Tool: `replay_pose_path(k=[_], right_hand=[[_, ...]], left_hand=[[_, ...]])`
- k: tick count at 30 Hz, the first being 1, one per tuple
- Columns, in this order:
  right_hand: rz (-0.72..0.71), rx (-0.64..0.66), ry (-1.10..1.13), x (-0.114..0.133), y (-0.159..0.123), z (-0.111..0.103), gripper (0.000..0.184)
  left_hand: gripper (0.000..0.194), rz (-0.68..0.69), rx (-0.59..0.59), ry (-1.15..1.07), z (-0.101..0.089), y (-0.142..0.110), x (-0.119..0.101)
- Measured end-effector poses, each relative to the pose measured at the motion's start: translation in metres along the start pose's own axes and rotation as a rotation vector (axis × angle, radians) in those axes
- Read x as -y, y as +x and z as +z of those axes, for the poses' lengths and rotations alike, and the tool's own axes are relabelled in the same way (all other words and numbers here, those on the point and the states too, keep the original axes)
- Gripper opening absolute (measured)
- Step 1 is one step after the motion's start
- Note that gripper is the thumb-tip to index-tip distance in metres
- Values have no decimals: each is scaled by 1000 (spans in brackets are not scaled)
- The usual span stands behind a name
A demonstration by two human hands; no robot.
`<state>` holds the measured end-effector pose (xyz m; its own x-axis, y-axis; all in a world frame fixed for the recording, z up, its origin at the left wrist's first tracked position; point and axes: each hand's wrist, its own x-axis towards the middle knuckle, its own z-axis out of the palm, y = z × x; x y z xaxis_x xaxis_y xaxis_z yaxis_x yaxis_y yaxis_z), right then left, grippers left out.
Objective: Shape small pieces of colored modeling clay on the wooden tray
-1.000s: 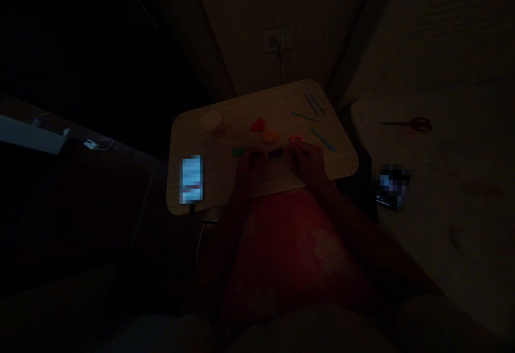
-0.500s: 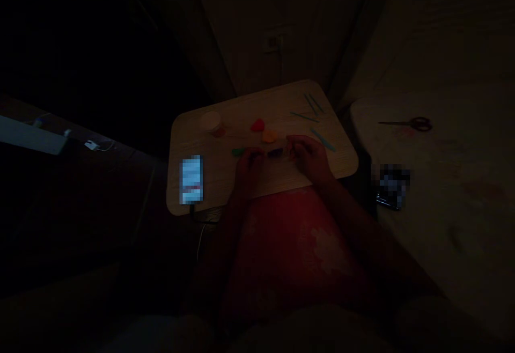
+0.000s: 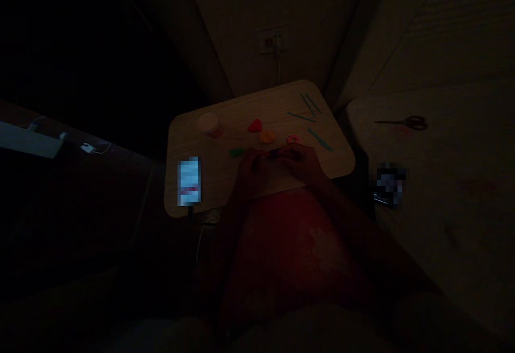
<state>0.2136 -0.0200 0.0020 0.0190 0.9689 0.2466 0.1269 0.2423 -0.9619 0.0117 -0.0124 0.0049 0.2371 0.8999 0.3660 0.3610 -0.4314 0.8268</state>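
Observation:
The room is very dark. My left hand (image 3: 251,168) and my right hand (image 3: 301,161) rest close together on a small wooden table (image 3: 209,144), fingers curled round a small dark piece (image 3: 275,152) between them. Lumps of modelling clay lie just beyond the hands: a green one (image 3: 236,152), a red one (image 3: 255,125), an orange one (image 3: 267,137) and a small pink one (image 3: 292,139). Thin teal tools (image 3: 309,107) lie at the table's far right. A small pale tub (image 3: 207,123) stands at the far left.
A lit phone (image 3: 189,181) lies on the table's left near edge with a cable hanging below. Scissors (image 3: 406,123) and a dark device (image 3: 388,184) lie on the bed at right. A wall socket (image 3: 272,40) sits behind the table. A power strip (image 3: 28,141) lies at far left.
My right hand has drawn back and left toward my left hand, uncovering the small pink piece on the table. The view has shifted slightly.

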Motion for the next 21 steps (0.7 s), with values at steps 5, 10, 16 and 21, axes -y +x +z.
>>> replay_pose_path(k=[5,10,16,21], right_hand=[[-11,136,24,1,-1,1,38],[-33,171,-5,1,-1,1,42],[-10,210,17,3,-2,1,33],[10,179,30,7,-3,1,28]], left_hand=[[23,78,63,73,2,0,-9],[18,77,40,88,3,3,-7],[22,87,60,89,4,1,-6],[23,104,95,34,3,-1,-11]])
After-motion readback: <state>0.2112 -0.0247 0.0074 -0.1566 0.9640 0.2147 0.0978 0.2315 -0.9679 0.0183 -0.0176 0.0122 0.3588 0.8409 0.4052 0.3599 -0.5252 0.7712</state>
